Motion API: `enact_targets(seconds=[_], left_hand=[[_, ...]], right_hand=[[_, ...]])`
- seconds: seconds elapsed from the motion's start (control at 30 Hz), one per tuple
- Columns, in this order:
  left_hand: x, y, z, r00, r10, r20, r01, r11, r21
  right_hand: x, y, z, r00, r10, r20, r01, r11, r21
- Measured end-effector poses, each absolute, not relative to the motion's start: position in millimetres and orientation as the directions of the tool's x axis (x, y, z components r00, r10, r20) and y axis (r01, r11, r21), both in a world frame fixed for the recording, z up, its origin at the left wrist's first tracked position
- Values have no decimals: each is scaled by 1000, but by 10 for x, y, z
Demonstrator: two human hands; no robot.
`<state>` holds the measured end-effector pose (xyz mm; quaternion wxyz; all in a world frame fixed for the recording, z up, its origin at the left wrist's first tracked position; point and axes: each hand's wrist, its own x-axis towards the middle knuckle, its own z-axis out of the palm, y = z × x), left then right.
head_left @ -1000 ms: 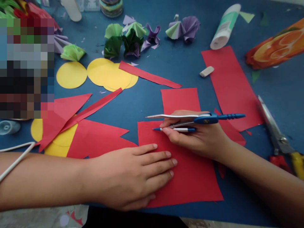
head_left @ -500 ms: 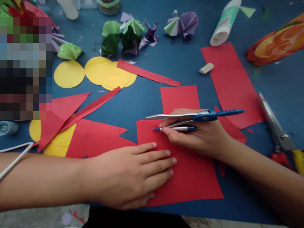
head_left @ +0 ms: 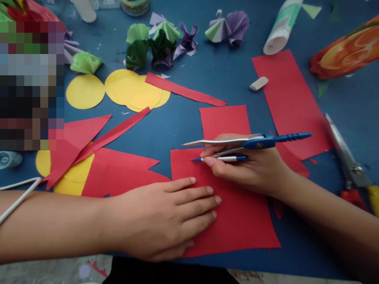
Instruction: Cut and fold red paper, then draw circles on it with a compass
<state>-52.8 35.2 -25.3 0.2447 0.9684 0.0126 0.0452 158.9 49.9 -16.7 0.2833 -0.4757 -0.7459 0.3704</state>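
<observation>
A large red paper sheet (head_left: 237,221) lies on the blue table. My left hand (head_left: 171,217) rests flat on its left part, fingers spread, holding nothing. Above the sheet's upper part, my right hand (head_left: 245,165) pinches a compass (head_left: 259,142) with a small blue-and-silver pencil (head_left: 231,158) in it. The pencil tip is at the upper left of the sheet, and the metal leg points left just above the sheet's top edge. Another red piece (head_left: 225,120) sits behind the sheet.
Cut red pieces (head_left: 118,169) and yellow circles (head_left: 85,91) lie at the left. Folded paper fans (head_left: 137,47) are at the back. Toward the right are a red strip (head_left: 293,106), an eraser (head_left: 258,84), a glue bottle (head_left: 282,27), scissors (head_left: 352,165) and an orange packet (head_left: 346,53).
My right hand and the compass have shifted slightly right, with the handle tilting up a little. My left hand stays in place on the sheet.
</observation>
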Motion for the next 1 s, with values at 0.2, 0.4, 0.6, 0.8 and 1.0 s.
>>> enact_targets(seconds=[0.2,0.4,0.6,0.8,1.0], left_hand=[[-539,349,-256,996,45,81,1,-882,471],[-537,344,-270,995,46,84,2,-885,467],[-541,346,-259,996,46,79,3,-882,471],[-539,347,-258,996,45,82,1,-885,466],[-535,355,-249,996,44,83,0,-882,472]], right_hand=[[1586,487,-167,-342,937,68,496,241,-834],[1573,500,-171,-316,945,85,504,243,-829],[1572,491,-170,-288,952,105,524,248,-814],[1560,477,-154,-243,963,116,538,234,-810],[1557,486,-150,-232,964,126,548,237,-802]])
